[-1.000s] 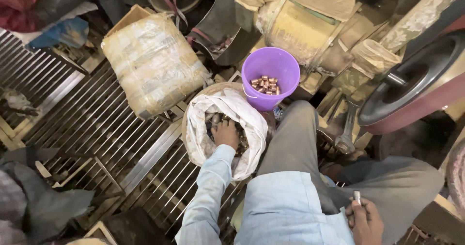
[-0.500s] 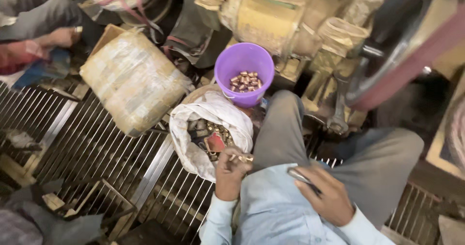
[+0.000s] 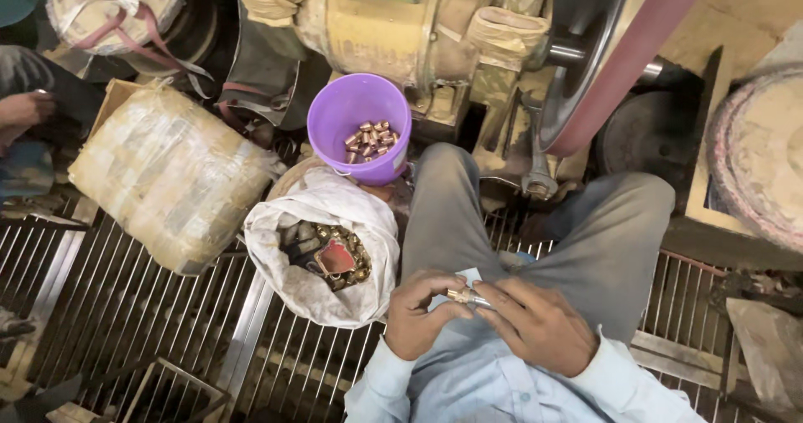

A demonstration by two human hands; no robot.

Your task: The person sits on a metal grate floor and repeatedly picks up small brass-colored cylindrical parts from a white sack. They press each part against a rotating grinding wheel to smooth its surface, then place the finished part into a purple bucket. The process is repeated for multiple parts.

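My left hand (image 3: 421,314) and my right hand (image 3: 535,323) meet over my lap, fingertips pinching a small brass fitting (image 3: 459,295) between them. A thin metal rod or tool (image 3: 480,301) sticks out by my right fingers, touching the fitting. To my left stands an open white sack (image 3: 322,256) holding several brass fittings and a red piece. Beyond it a purple bucket (image 3: 355,122) holds more small brass parts at its bottom.
A taped, plastic-wrapped bundle (image 3: 171,172) lies left of the sack on a metal grating floor (image 3: 125,306). A dusty machine (image 3: 393,22) with a large belt wheel (image 3: 602,47) stands ahead. Another person's hand (image 3: 25,107) shows at far left.
My left hand came out of the sack with a brass piece and rose to my lap. My right hand moved in from the right to join it. The view shifted forward.
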